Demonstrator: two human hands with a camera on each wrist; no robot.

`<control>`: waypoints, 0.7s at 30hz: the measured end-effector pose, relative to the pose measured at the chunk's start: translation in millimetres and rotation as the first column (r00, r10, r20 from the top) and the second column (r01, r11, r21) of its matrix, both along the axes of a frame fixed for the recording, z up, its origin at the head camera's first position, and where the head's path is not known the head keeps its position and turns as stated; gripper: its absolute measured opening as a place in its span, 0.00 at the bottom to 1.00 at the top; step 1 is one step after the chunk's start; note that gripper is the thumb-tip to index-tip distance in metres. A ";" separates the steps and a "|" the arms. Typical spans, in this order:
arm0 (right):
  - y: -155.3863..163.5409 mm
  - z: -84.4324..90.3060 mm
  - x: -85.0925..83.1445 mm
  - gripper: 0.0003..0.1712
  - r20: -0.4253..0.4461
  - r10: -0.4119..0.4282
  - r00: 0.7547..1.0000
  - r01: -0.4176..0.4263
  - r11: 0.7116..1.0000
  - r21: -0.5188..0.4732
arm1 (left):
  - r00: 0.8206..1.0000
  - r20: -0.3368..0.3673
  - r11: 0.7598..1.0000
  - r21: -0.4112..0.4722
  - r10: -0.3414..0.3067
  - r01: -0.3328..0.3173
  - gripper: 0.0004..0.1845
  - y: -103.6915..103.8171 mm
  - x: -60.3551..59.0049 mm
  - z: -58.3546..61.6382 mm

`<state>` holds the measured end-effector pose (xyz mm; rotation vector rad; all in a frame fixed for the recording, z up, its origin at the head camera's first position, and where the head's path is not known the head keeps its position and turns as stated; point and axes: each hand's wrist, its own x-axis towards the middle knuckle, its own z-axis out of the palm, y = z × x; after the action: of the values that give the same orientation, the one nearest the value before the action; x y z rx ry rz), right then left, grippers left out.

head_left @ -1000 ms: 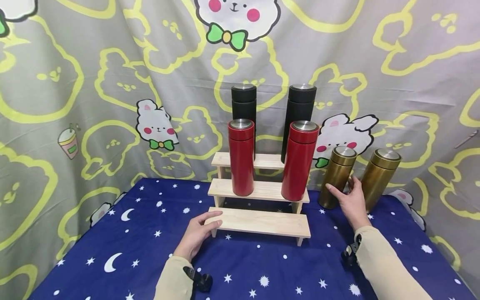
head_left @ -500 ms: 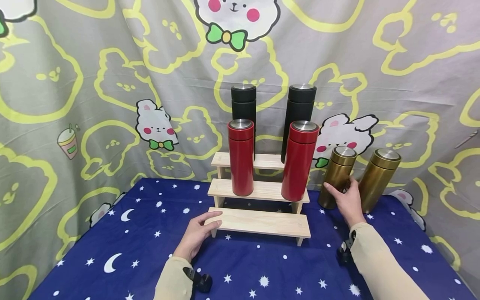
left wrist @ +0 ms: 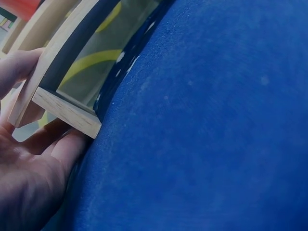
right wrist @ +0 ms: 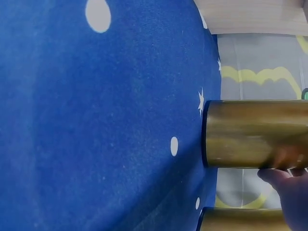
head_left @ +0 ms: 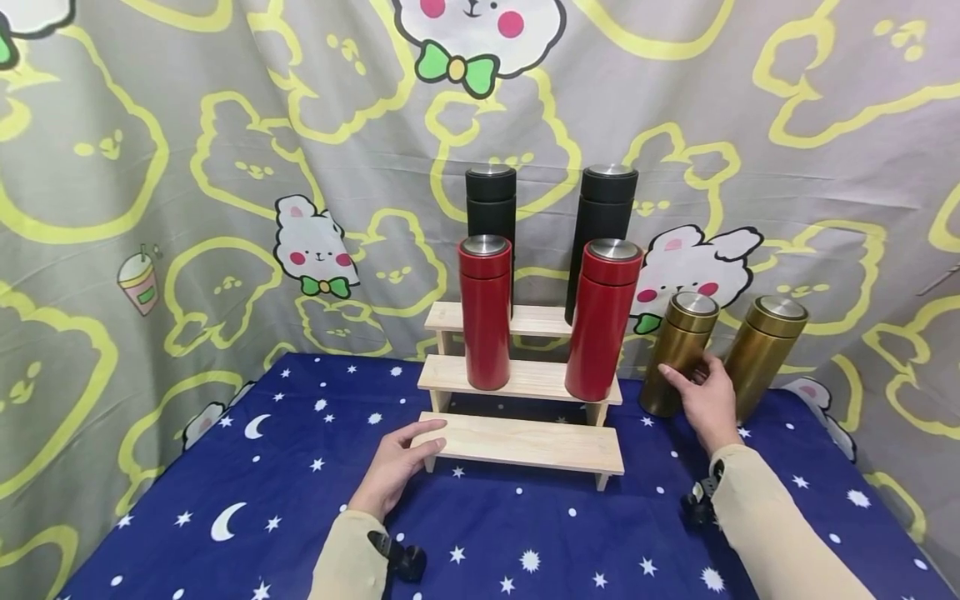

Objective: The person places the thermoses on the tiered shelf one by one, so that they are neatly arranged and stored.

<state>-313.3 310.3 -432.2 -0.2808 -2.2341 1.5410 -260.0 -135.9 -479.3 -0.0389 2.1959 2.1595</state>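
While L hand (head_left: 397,462) pinches pale-wood 3-tier stand (head_left: 517,442), I've R hand (head_left: 708,400) gripping gold metal cyl. flask (head_left: 681,344), twin (head_left: 763,357) just right of grip; prob. grasp step, next needs twin clearance.

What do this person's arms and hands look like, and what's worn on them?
The left hand and right hand are bare, without gloves. Plain beige fabric sleeves reach down to the wrists. Each side has a small, rounded black device on a black strap.

Gold flasks (head_left: 681,343) look metallic, red flasks (head_left: 486,329) glossy, the stand (head_left: 525,442) smooth wood.
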 end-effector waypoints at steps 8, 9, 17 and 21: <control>2.9 4.0 10.5 0.49 0.028 0.029 0.999 -0.029 1.000 0.004 | 1.000 -0.003 1.000 -0.012 0.002 -0.003 0.20 0.9 -0.5 1.8; 3.2 5.0 12.3 0.49 0.028 0.032 0.999 -0.032 0.999 0.006 | 1.000 -0.001 1.000 -0.015 0.006 -0.006 0.20 0.5 -1.2 1.0; 5.0 14.8 28.2 0.48 0.016 0.049 0.999 -0.050 0.998 0.025 | 0.998 -0.018 0.996 -0.075 0.052 -0.053 0.19 -1.8 -1.3 -0.6; 6.5 18.5 37.2 0.47 0.007 0.054 0.999 -0.054 0.997 0.047 | 0.998 -0.018 0.996 -0.064 0.062 -0.063 0.19 -1.8 -0.1 0.0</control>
<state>-276.1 316.8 -413.6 -0.2128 -2.2966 1.5140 -260.1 -137.7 -479.3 -0.0945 2.3030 2.1264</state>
